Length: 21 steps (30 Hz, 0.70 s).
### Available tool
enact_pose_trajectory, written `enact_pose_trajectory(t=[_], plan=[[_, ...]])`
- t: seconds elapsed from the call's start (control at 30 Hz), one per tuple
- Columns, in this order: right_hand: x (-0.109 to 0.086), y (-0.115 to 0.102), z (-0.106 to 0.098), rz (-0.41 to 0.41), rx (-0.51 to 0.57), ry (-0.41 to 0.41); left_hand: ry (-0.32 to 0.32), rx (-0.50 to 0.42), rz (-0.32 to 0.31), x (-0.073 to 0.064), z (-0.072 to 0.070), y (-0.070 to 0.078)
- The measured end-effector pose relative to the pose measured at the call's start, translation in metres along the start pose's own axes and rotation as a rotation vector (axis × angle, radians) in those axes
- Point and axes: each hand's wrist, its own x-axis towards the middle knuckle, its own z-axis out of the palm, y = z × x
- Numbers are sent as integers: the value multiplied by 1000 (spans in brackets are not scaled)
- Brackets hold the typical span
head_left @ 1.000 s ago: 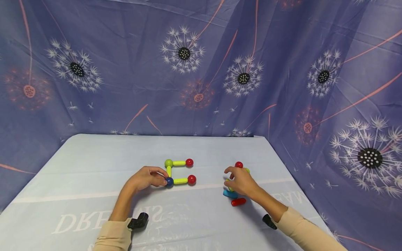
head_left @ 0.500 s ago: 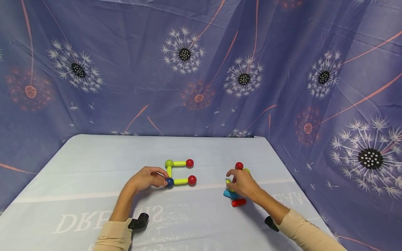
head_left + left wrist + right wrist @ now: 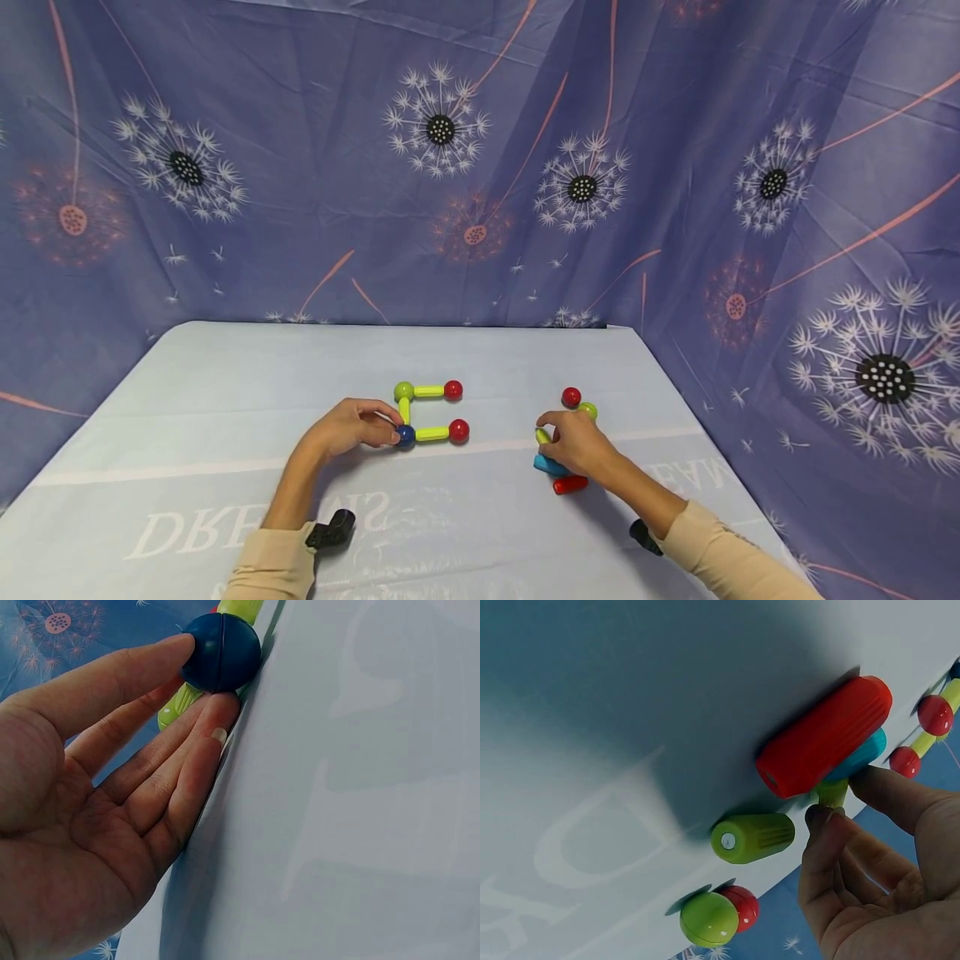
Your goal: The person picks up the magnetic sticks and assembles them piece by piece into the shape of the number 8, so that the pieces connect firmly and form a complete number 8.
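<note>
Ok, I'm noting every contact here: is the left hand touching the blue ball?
Touching. The left wrist view shows it: the left hand pinches the blue ball, one tip pressed against its side.

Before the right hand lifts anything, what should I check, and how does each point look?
1. Left hand on the blue ball: ok, thumb and fingers hold it.
2. Right hand has the yellow-green rod: ok, pinched by thumb and finger.
3. Ample room around that rod: not ok, the blue rod and red rod crowd it.
4. Pinched rod free of the blue rod: cannot tell, they overlap in the right wrist view.
5. Loose green ball apart from the right hand: ok, the right wrist view shows a gap.
</note>
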Motion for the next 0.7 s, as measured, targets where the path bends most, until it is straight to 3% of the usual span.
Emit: enact_pose_trajectory(t=[0.7], plan=[[5,-4,5,-44,-65,38,-5,5,-3,0,0,0]])
